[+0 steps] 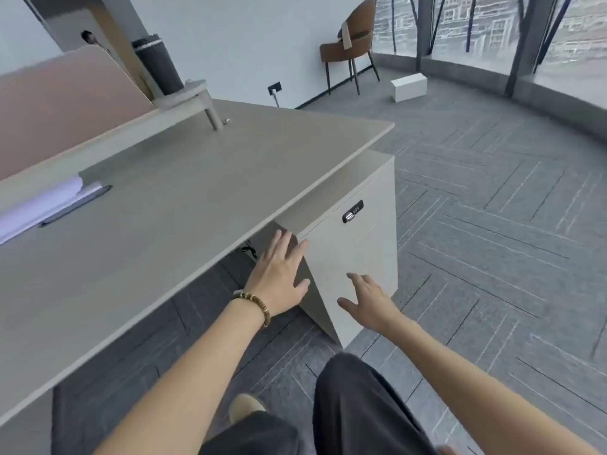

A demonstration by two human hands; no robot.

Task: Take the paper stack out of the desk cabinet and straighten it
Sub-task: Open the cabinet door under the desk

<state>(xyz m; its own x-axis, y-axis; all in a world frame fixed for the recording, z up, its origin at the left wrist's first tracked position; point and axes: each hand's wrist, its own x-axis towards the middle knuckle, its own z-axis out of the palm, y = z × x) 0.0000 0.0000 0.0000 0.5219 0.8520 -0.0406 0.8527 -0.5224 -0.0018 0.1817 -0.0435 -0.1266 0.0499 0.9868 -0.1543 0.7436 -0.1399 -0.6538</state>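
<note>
Both hands are open and hold nothing. The left hand (279, 274) and right hand (368, 298) should pull the cabinet (354, 257) door open slowly by its edge.

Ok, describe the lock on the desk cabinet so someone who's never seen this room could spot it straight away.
Start at the long beige wooden desk and follow it to its far right end, where a pale beige cabinet sits underneath. Near the top of the cabinet's front is a small black oval combination lock with a silver knob, the only dark fitting on that plain panel.
</note>
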